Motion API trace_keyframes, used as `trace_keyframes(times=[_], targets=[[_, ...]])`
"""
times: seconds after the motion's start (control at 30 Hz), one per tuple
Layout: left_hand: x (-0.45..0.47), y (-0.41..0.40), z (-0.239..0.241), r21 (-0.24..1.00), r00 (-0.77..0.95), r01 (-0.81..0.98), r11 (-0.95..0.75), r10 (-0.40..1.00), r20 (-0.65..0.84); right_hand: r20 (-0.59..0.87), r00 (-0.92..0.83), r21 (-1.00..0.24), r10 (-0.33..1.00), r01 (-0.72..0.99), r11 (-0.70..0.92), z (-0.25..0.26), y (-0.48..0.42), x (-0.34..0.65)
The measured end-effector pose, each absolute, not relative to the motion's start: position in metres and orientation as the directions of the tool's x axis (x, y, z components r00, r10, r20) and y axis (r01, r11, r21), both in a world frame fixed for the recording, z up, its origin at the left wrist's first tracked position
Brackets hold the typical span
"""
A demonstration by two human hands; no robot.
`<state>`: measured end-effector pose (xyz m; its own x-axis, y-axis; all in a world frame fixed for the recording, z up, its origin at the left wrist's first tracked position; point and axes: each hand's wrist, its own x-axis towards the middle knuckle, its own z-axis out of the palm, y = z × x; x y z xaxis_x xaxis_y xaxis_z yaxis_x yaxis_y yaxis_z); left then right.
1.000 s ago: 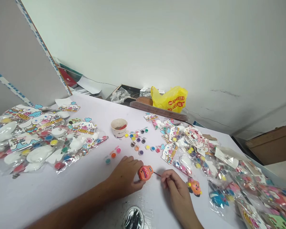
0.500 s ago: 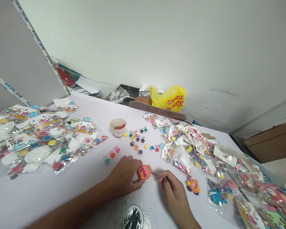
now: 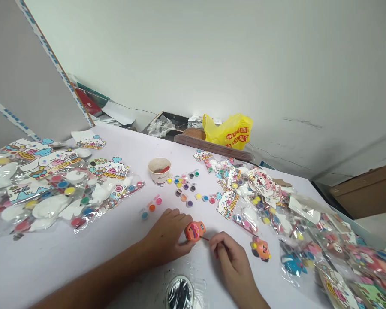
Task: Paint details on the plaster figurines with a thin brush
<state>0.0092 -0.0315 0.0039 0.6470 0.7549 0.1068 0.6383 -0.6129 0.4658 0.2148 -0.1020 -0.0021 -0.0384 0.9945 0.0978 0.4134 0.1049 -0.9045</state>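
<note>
Between the thumb and fingers of my left hand (image 3: pixel 170 236) is a small fish-shaped figurine (image 3: pixel 196 231), painted orange and red with blue marks near one end. My right hand (image 3: pixel 230 257) pinches a thin paintbrush (image 3: pixel 205 238), whose tip meets the figurine's lower right side. Several small paint pots (image 3: pixel 184 187) in many colours stand beyond my hands, and a short strip of pots (image 3: pixel 152 207) lies nearer my left hand. A paper cup (image 3: pixel 159 171) with something red inside stands behind them. An orange painted figurine (image 3: pixel 260 249) lies right of my right hand.
Clear bags of white figurines and paint pots (image 3: pixel 54 189) cover the table's left side. More packets (image 3: pixel 266 206) fill the right, with a blue figurine (image 3: pixel 292 264) among them. A round black object (image 3: pixel 179 294) lies at the front. A yellow plastic bag (image 3: pixel 228 133) stands behind.
My right hand has shifted slightly left, bringing the brush tip from the figurine's right end to its lower side. The figurine has turned a little in my left hand.
</note>
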Motion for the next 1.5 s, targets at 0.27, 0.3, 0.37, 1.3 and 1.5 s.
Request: trace_keyframes(times=[0.27, 0.3, 0.37, 1.3, 1.5], targets=[[0.009, -0.03, 0.005, 0.473, 0.648, 0.635, -0.61, 0.755, 0.103, 0.103, -0.062, -0.912, 0.993, 0.392, 0.119, -0.003, -0.103, 0.215], [0.009, -0.03, 0.006, 0.474, 0.648, 0.635, -0.61, 0.755, 0.104, 0.106, -0.047, -0.913, 0.993, 0.39, 0.115, -0.003, -0.103, 0.215], [0.008, -0.031, 0.006, 0.475, 0.65, 0.632, -0.613, 0.753, 0.107, 0.098, -0.038, -0.923, 0.994, 0.369, 0.105, -0.002, -0.103, 0.215], [0.009, -0.034, 0.011, 0.578, 0.61, 0.583, -0.571, 0.778, 0.153, 0.056, -0.106, -0.806, 0.993, 0.582, 0.108, 0.012, -0.102, 0.212], [0.008, -0.034, 0.011, 0.578, 0.611, 0.571, -0.583, 0.772, 0.174, 0.061, -0.025, -0.802, 0.998, 0.594, 0.064, 0.007, -0.103, 0.212]])
